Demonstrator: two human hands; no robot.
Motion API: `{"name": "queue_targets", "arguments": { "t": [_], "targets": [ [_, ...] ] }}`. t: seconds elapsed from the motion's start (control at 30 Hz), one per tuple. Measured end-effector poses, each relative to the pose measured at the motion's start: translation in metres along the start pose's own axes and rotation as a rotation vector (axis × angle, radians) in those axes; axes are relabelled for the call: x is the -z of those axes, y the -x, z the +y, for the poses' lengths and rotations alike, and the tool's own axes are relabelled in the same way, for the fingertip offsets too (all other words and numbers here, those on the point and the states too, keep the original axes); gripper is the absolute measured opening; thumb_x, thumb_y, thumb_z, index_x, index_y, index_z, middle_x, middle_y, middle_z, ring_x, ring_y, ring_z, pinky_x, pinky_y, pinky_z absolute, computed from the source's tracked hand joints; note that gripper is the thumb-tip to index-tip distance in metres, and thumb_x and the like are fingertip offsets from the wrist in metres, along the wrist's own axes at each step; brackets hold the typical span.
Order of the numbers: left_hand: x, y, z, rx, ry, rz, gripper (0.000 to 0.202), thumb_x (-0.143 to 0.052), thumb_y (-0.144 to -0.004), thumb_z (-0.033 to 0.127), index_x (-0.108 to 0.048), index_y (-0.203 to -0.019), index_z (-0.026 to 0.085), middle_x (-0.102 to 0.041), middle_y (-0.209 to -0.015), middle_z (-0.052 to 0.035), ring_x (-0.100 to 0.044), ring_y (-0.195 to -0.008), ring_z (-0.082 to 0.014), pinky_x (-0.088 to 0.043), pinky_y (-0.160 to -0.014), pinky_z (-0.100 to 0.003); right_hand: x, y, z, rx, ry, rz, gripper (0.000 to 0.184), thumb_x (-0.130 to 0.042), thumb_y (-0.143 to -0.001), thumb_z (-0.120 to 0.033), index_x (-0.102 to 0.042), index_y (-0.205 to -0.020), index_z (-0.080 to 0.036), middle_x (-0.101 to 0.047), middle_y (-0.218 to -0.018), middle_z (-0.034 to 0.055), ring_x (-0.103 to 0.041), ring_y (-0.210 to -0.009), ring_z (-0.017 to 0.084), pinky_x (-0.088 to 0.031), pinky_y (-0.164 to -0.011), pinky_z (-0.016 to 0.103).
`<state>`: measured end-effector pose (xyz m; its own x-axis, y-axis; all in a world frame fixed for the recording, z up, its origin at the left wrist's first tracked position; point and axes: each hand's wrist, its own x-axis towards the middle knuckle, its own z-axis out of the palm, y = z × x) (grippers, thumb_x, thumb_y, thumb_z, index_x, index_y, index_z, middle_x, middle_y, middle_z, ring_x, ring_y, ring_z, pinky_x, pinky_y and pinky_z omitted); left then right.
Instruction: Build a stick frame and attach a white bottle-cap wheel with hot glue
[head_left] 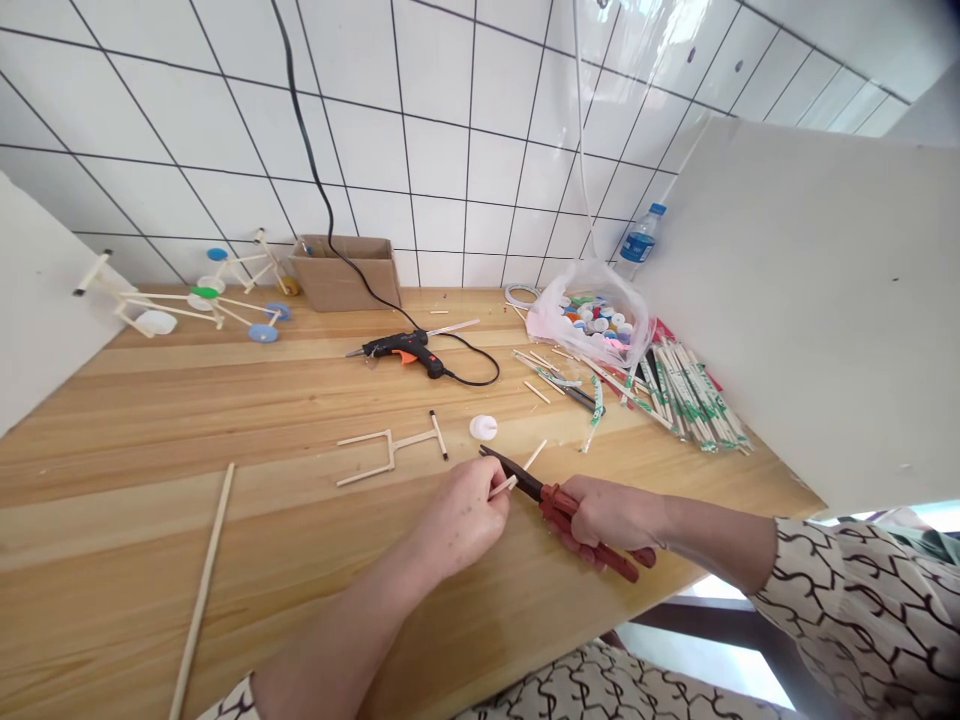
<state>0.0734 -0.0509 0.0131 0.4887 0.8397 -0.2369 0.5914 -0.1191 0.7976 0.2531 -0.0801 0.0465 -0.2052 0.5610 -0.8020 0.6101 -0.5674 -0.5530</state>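
Note:
My left hand (461, 520) pinches a short wooden stick (504, 487) near the table's front edge. My right hand (604, 515) is closed round the red handles of a pair of pliers (559, 505), whose dark jaws meet the stick. A loose stick piece (535, 455) lies just beyond the jaws. A fork-shaped stick frame (390, 448) lies a little to the left of my hands, and a white bottle cap (483, 427) sits behind them.
A black glue gun (401, 350) with its cord lies mid-table. A plastic bag of bottle caps (592, 318) and wrapped chopsticks (686, 395) sit at the right. Stick-and-cap models (202, 300), a cardboard box (346, 270) and a long stick (204, 585) are at the left.

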Motion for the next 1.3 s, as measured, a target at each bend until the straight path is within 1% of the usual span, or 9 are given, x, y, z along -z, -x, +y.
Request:
{"name": "queue_targets", "arguments": {
  "t": [0.3, 0.63, 0.73, 0.87, 1.0, 1.07, 1.17, 1.23, 1.3],
  "targets": [
    [0.002, 0.002, 0.003, 0.036, -0.021, -0.014, 0.017, -0.045, -0.077, 0.016, -0.040, -0.061, 0.019, -0.044, -0.058, 0.0036, -0.038, -0.052, -0.0106, -0.024, -0.047, -0.023, 0.002, -0.003, -0.003, -0.024, 0.020, -0.026, 0.022, -0.039, -0.040, -0.007, -0.045, -0.059, -0.017, -0.046, -0.047, -0.0049, -0.047, -0.039, 0.009, -0.043, -0.035, 0.020],
    [0.003, 0.000, 0.003, 0.038, -0.028, 0.001, 0.020, -0.047, -0.075, 0.014, -0.038, -0.059, 0.019, -0.045, -0.058, 0.0032, -0.038, -0.053, -0.0107, -0.023, -0.048, -0.023, 0.000, -0.002, -0.006, -0.045, 0.041, 0.020, 0.019, -0.039, -0.042, -0.006, -0.042, -0.056, -0.018, -0.041, -0.035, -0.0067, -0.040, -0.031, 0.008, -0.035, -0.031, 0.018],
    [0.005, 0.000, 0.004, 0.037, -0.018, -0.001, 0.021, -0.048, -0.075, 0.013, -0.038, -0.057, 0.019, -0.044, -0.057, 0.0035, -0.038, -0.053, -0.0108, -0.023, -0.048, -0.023, 0.000, -0.004, -0.004, -0.035, 0.026, 0.004, 0.020, -0.039, -0.041, -0.006, -0.042, -0.057, -0.018, -0.041, -0.036, -0.0070, -0.040, -0.031, 0.009, -0.036, -0.032, 0.018],
    [0.011, 0.000, 0.004, 0.038, -0.001, -0.020, 0.020, -0.048, -0.073, 0.013, -0.040, -0.056, 0.019, -0.042, -0.054, 0.0048, -0.036, -0.051, -0.0100, -0.022, -0.047, -0.023, 0.001, -0.004, -0.002, -0.021, -0.060, -0.047, 0.022, -0.040, -0.042, -0.007, -0.046, -0.060, -0.017, -0.045, -0.040, -0.0063, -0.044, -0.033, 0.010, -0.040, -0.033, 0.020],
    [0.025, 0.000, 0.001, 0.041, 0.048, -0.064, 0.013, -0.047, -0.074, 0.018, -0.048, -0.061, 0.018, -0.043, -0.052, 0.0057, -0.037, -0.048, -0.0098, -0.025, -0.046, -0.022, 0.001, 0.006, -0.002, 0.005, -0.102, -0.069, 0.022, -0.042, -0.048, -0.007, -0.049, -0.067, -0.017, -0.048, -0.044, -0.0057, -0.046, -0.037, 0.009, -0.040, -0.037, 0.018],
    [0.033, 0.000, -0.001, 0.033, 0.163, -0.089, 0.012, -0.046, -0.076, 0.024, -0.050, -0.066, 0.018, -0.051, -0.057, 0.0047, -0.043, -0.050, -0.0101, -0.031, -0.049, -0.022, 0.001, 0.013, -0.001, 0.047, -0.100, -0.038, 0.022, -0.043, -0.050, -0.007, -0.049, -0.069, -0.017, -0.048, -0.047, -0.0061, -0.046, -0.040, 0.008, -0.038, -0.038, 0.017],
    [0.042, -0.001, -0.002, 0.005, 0.300, -0.058, 0.013, -0.047, -0.078, 0.028, -0.051, -0.072, 0.017, -0.058, -0.064, 0.0025, -0.051, -0.055, -0.0115, -0.038, -0.057, -0.024, 0.006, 0.023, 0.003, 0.157, -0.096, 0.070, 0.020, -0.045, -0.054, -0.008, -0.049, -0.072, -0.018, -0.047, -0.053, -0.0061, -0.046, -0.044, 0.008, -0.037, -0.042, 0.018],
    [0.043, -0.003, -0.001, 0.000, 0.302, -0.019, 0.013, -0.047, -0.077, 0.029, -0.050, -0.073, 0.017, -0.058, -0.064, 0.0021, -0.053, -0.057, -0.0124, -0.039, -0.060, -0.025, 0.013, 0.026, 0.007, 0.207, -0.053, 0.190, 0.018, -0.047, -0.060, -0.010, -0.049, -0.077, -0.018, -0.048, -0.058, -0.0050, -0.049, -0.049, 0.009, -0.039, -0.046, 0.019],
    [0.042, -0.004, 0.001, 0.002, 0.248, 0.016, 0.013, -0.046, -0.078, 0.028, -0.049, -0.071, 0.018, -0.057, -0.063, 0.0022, -0.053, -0.057, -0.0128, -0.038, -0.059, -0.025, 0.021, 0.025, 0.012, 0.217, 0.075, 0.351, 0.013, -0.049, -0.068, -0.014, -0.049, -0.080, -0.018, -0.050, -0.063, -0.0032, -0.052, -0.056, 0.011, -0.040, -0.050, 0.020]
  ]
}}
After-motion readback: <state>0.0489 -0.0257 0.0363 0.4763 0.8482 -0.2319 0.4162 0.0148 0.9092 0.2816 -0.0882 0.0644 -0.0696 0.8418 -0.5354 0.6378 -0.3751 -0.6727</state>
